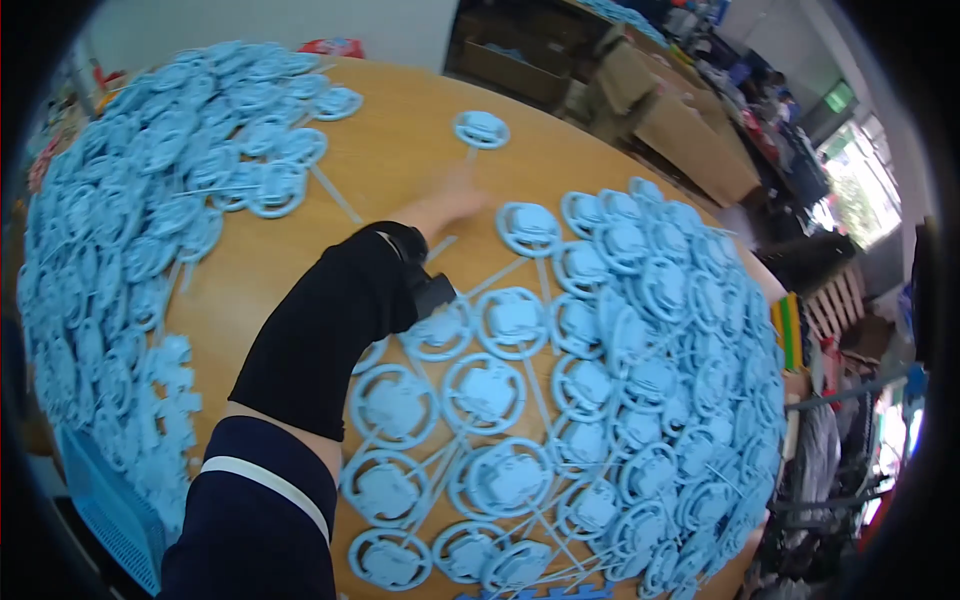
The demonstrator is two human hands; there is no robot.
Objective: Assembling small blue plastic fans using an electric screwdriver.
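Observation:
My left hand [455,200] reaches across the wooden table and is smeared by motion, so its fingers cannot be made out. Just beyond it lies a single light-blue plastic ring piece [481,129] with a raised middle. Its thin stem points back toward the hand; whether the fingers touch it I cannot tell. To the right of the hand sits another light-blue ring piece [528,228]. A black sleeve and a dark strapped device [430,292] cover my left forearm and wrist, hiding part of the ring pieces below. My right hand is out of view.
A large heap of light-blue ring pieces [130,220] covers the table's left side, and another pile [670,370] fills the right. Rows of them lie near the forearm. A blue plastic basket [115,505] stands lower left. Cardboard boxes [690,130] are beyond the table [400,110].

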